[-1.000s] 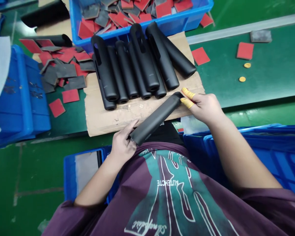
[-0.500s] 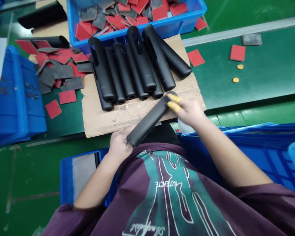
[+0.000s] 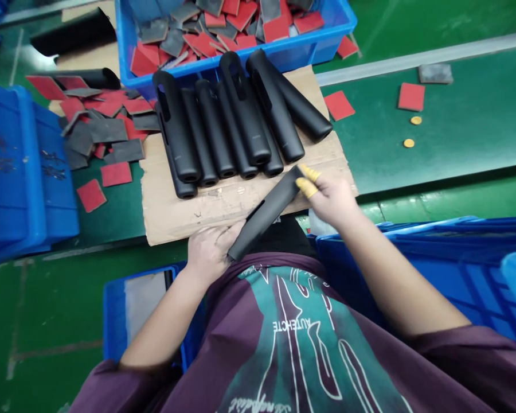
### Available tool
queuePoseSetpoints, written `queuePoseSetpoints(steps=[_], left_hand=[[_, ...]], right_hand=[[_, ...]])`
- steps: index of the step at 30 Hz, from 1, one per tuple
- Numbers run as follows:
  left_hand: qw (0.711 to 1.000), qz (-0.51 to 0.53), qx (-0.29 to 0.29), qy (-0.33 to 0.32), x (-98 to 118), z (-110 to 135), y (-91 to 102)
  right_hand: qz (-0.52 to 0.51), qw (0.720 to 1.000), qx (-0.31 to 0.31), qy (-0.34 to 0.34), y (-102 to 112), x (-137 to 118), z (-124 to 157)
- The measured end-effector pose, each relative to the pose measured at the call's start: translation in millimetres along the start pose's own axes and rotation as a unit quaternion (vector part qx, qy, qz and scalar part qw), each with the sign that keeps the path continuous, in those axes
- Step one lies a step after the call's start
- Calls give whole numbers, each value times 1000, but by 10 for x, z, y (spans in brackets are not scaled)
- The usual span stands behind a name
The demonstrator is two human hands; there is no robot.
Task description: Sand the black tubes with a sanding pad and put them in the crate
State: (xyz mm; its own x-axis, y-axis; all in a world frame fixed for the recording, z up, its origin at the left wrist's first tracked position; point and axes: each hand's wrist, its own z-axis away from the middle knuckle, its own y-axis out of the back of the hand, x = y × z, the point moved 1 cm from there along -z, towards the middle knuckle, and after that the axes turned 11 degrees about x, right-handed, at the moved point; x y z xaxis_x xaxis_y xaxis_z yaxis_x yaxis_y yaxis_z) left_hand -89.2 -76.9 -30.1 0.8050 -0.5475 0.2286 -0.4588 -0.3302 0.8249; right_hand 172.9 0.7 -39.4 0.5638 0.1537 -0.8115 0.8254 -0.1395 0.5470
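A black tube with a slot in its side lies slantwise between my hands, just above the near edge of the cardboard. My left hand is closed around its lower end. At the upper end, my right hand pinches the tube, with yellow covers on two fingertips. Beyond it, several similar black tubes lie side by side on the cardboard, some stacked on others, most with their slotted ends pointing away from me.
A blue bin of red and grey square pads stands behind the tubes. Loose pads are heaped at left beside a blue crate. Two yellow finger covers lie on the green table. Blue crates stand at my right.
The held tube has turned about its length, so its slot now shows near my left hand. Both hands keep hold of its ends. The whole view has shifted slightly.
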Motion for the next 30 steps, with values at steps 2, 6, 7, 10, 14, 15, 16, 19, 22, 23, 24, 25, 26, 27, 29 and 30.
queuePoseSetpoints(steps=[2, 6, 7, 10, 14, 15, 16, 19, 22, 23, 24, 25, 26, 27, 29, 30], left_hand=[[1000, 1, 0, -7, -19, -15, -6], [999, 45, -1, 13, -40, 14, -36], [997, 69, 0, 35, -28, 24, -46], [974, 176, 8, 142, 64, 18, -72], [925, 280, 26, 256, 228, -48, -84], [917, 291, 25, 273, 254, -58, -85], [909, 300, 19, 289, 271, -61, -88], [894, 311, -6, 323, 286, -48, -100], [893, 315, -1, 322, 298, -50, -112], [893, 320, 7, 317, 309, -59, -116], [892, 324, 15, 315, 321, -70, -121], [891, 326, 17, 316, 334, -81, -127], [890, 324, 16, 321, 346, -90, -134], [889, 318, 13, 328, 356, -96, -139], [891, 300, 5, 342, 364, -97, -145], [893, 292, 3, 342, 364, -95, -142]], right_hand=[[-40, 995, -73, 46, -83, -148, 184], [-49, 989, -121, 73, -128, -217, 222], [-38, 994, -84, 52, -96, -141, 113], [0, 1000, 20, -3, -9, 97, -207], [-21, 998, -8, 51, -102, -137, 56], [-36, 995, -44, 82, -144, -280, 225], [-48, 988, -89, 114, -179, -418, 387], [-36, 967, -186, 173, -201, -616, 599], [6, 986, -119, 114, -103, -425, 354], [14, 994, -79, 80, -68, -347, 259], [16, 997, -46, 53, -43, -298, 197], [13, 999, -29, 40, -33, -291, 180], [5, 999, -35, 40, -40, -326, 208], [-3, 997, -63, 51, -58, -393, 269], [-16, 984, -152, 90, -99, -552, 405], [-19, 976, -189, 103, -106, -605, 438]])
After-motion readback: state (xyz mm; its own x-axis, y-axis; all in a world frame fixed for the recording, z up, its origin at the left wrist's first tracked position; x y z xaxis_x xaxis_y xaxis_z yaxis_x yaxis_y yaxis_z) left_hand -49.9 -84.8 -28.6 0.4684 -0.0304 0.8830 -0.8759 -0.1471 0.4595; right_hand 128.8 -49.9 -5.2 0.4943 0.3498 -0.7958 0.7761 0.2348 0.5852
